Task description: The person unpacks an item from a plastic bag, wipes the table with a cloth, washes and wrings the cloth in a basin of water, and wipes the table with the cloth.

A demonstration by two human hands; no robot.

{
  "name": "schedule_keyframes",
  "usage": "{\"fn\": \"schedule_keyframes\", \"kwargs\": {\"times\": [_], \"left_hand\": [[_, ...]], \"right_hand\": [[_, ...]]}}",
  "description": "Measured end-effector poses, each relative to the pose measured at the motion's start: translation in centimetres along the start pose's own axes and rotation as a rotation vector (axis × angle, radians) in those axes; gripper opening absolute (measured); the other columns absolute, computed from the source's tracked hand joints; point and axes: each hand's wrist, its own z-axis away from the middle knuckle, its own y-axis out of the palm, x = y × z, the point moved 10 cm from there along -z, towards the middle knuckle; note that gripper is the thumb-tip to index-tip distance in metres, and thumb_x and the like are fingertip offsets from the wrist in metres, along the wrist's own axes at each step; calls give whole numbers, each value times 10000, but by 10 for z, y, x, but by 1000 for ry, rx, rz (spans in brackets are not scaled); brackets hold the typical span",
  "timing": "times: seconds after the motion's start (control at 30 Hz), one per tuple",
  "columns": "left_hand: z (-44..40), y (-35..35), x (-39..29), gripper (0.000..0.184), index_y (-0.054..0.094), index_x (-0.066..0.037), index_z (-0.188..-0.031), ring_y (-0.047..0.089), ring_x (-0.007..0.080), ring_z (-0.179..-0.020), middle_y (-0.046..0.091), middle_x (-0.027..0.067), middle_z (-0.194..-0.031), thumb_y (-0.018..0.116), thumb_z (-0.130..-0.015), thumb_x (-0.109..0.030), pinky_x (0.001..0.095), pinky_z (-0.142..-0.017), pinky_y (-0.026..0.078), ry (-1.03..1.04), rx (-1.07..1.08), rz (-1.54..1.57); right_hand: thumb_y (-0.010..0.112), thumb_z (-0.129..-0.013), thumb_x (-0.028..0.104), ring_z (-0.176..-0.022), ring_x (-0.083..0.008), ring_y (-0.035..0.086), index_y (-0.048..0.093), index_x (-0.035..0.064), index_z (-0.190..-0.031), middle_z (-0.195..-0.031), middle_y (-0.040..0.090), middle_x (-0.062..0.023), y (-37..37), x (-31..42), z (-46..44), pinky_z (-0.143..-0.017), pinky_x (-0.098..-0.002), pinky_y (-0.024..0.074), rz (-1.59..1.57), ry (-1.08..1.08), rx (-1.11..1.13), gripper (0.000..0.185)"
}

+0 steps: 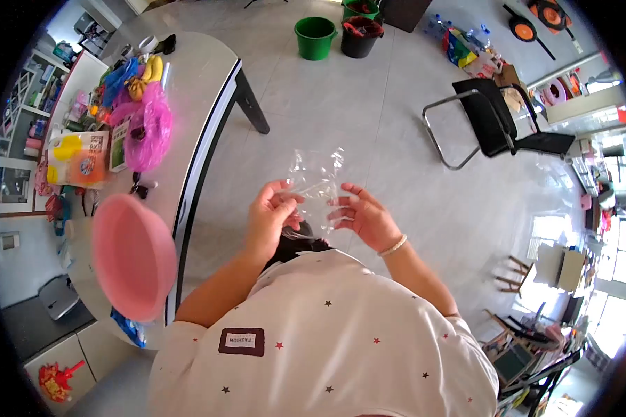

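Note:
A crinkled clear plastic bag (314,182) is held up in front of my body. My left hand (270,214) pinches its left side between thumb and fingers. On the other side, my right hand (366,217) has its fingers spread, with the fingertips at the bag's right edge; whether they grip the film I cannot tell. A beaded bracelet (393,245) circles my right wrist. Nothing can be made out inside the see-through bag.
On my left, a table (195,76) bears a pink basin (133,257), a pink plastic bag (148,132) and bananas (151,70). Ahead on the floor stand a green bucket (316,38) and a black bucket (359,43). A black chair (485,118) is at the right.

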Motion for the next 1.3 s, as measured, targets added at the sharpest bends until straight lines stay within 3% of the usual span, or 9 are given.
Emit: {"fn": "schedule_keyframes", "kwargs": {"times": [0.17,0.4,0.57,0.7,0.8,1.0,1.03,1.13,1.3], "left_hand": [[-110,13,-30,355,414,-24,-1216,586,146,-671,612,126,-949,531,-881,-24,267,-564,498,77,-58,5],[-318,63,-98,292,420,-25,-1154,598,147,-702,601,126,-967,545,-892,-49,269,-592,499,160,93,35],[-445,126,-179,279,457,-33,-1124,605,190,-867,589,111,-1022,544,-921,-203,315,-756,500,128,262,-168],[-553,142,-216,286,528,-58,-1123,588,155,-898,597,66,-1007,570,-899,-231,311,-813,455,65,222,8],[-616,169,-247,235,550,-64,-1074,575,138,-856,610,55,-948,572,-893,-214,295,-764,450,159,272,-35],[-719,206,-294,110,556,-50,-961,565,139,-714,612,57,-859,589,-875,-110,266,-654,447,220,38,17],[-733,212,-296,105,554,-47,-956,565,143,-698,613,59,-854,591,-873,-101,262,-644,446,215,1,26],[-771,229,-313,95,552,-44,-948,571,145,-691,616,62,-843,589,-877,-96,263,-642,452,229,-135,61],[-809,194,-311,104,554,-42,-898,582,133,-677,620,60,-799,578,-881,-141,273,-624,481,227,-535,212]], "right_hand": [[591,-879,120,-830,-191,623,445,24,-1229,-956,629,-109,-33,51,-86,-726,-292,502,153,53,-22,391],[577,-892,115,-761,-161,607,494,5,-1185,-852,619,-70,-64,218,-234,-684,-279,488,359,-7,-172,323],[613,-852,100,-697,-134,600,580,5,-871,-801,607,-56,-79,330,-334,-595,-246,489,571,-31,-180,102],[624,-838,83,-637,-135,600,570,13,-872,-772,603,-47,-90,403,-389,-565,-246,487,453,10,-115,95],[588,-867,99,-772,-153,615,544,9,-1010,-866,610,-61,-113,445,-433,-629,-257,494,521,45,-11,174],[584,-877,195,-984,-122,532,391,-17,-1325,-1121,557,-73,-123,591,-547,-792,-257,436,354,-121,86,532],[594,-882,188,-905,-121,565,503,-23,-1200,-995,604,-69,-114,620,-564,-735,-247,446,361,-176,64,392],[599,-886,168,-764,-116,589,583,-22,-1025,-833,626,-53,-110,679,-625,-658,-236,447,737,-169,151,237],[569,-885,80,-551,-121,549,575,18,-950,-745,597,-56,-191,765,-711,-451,-246,404,781,-304,-210,90]]}}
